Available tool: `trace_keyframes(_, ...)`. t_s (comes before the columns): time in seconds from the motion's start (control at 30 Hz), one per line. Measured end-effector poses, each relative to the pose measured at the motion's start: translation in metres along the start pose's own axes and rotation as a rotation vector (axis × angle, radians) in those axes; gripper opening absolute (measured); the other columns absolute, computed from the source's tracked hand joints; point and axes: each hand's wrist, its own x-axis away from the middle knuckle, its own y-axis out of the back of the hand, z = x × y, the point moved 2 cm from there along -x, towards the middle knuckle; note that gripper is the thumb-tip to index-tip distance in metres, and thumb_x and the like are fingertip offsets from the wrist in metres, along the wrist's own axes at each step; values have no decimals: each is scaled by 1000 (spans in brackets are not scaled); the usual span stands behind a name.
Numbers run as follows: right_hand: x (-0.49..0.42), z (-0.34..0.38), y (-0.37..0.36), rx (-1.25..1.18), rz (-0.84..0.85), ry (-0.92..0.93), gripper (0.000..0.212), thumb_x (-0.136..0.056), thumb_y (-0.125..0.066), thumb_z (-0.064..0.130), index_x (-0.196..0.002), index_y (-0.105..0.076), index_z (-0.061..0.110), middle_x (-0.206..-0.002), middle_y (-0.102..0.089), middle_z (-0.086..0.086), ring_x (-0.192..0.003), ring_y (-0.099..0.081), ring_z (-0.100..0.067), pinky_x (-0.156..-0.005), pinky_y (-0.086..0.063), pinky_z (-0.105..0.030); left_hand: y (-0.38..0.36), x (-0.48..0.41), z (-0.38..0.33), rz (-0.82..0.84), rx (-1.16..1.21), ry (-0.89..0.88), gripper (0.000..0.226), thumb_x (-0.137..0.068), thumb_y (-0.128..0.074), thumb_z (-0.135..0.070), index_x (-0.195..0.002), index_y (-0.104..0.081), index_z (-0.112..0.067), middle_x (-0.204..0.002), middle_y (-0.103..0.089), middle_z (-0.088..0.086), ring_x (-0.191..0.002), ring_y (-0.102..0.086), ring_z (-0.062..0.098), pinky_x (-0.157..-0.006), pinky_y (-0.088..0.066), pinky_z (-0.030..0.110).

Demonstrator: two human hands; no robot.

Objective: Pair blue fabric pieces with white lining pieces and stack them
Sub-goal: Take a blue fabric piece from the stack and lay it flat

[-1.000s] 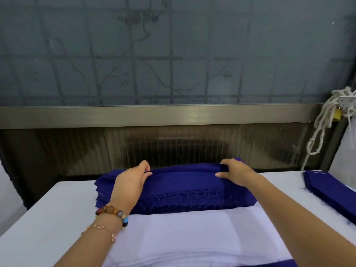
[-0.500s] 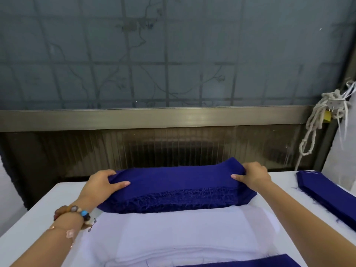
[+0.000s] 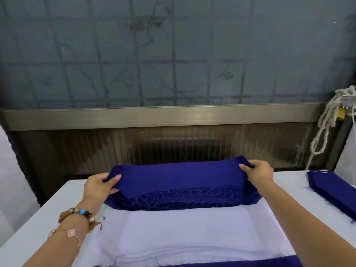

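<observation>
A thick stack of blue fabric pieces [image 3: 179, 198] with frayed edges lies at the far middle of the white table [image 3: 38, 218]. The top blue piece [image 3: 177, 176] is lifted off the stack. My left hand [image 3: 100, 185] pinches its left end and my right hand [image 3: 258, 173] pinches its right end, thumbs on top. Nearer to me lies a stack of white lining pieces [image 3: 185, 236], spread wide. A strip of blue fabric [image 3: 221, 264] shows at the bottom edge.
Another pile of blue pieces [image 3: 333, 189] sits at the table's right edge. Behind the table stand a dark ribbed panel, a metal rail [image 3: 173, 117] and a frosted window. A white rope [image 3: 325, 120] hangs at the right.
Both hands moved outward from the top of the stack to the ends of the top blue piece and raised it off the pile.
</observation>
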Motion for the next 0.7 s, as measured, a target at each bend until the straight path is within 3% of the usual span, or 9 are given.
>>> trace_keyframes(0.1,-5,-10,3,-233,8,-135,26,-88,-69,16,-114,-67,10,-102,-64,-4,-90,-60,-27,-84,-52,-40,-2,-2,2,-11,100,62,15,-88,-68,-12,-103,-68,-7,-85,-69,4,-74,-67,15,-50,-54,18)
trace_keyframes(0.23,-4,-16,8,-472,22,-244,28,-87,-70,14,-115,-66,11,-109,-68,-10,-99,-65,-32,-92,-54,-43,-8,0,-1,-3,293,122,14,-89,-66,-8,-102,-68,-7,-85,-70,6,-64,-67,8,-52,-53,11)
trace_keyframes(0.37,4,-16,16,-513,19,-244,25,-90,-67,13,-115,-66,9,-106,-69,-12,-98,-66,-31,-90,-54,-41,-6,4,-11,-10,305,133,14,-88,-67,-8,-102,-69,-6,-89,-71,9,-78,-66,16,-53,-54,12)
trace_keyframes(0.6,29,-17,40,-429,33,-201,32,-91,-65,14,-122,-61,5,-111,-66,-14,-103,-62,-33,-89,-55,-43,15,39,-30,-13,183,82,6,-87,-67,-9,-93,-71,-12,-83,-72,8,-78,-67,18,-59,-51,24)
trace_keyframes(0.7,45,-27,55,-417,38,-196,28,-90,-66,13,-116,-64,0,-103,-67,-14,-96,-64,-31,-78,-55,-34,22,65,-34,24,158,62,6,-89,-66,-10,-93,-70,-11,-86,-72,10,-79,-67,18,-54,-53,19)
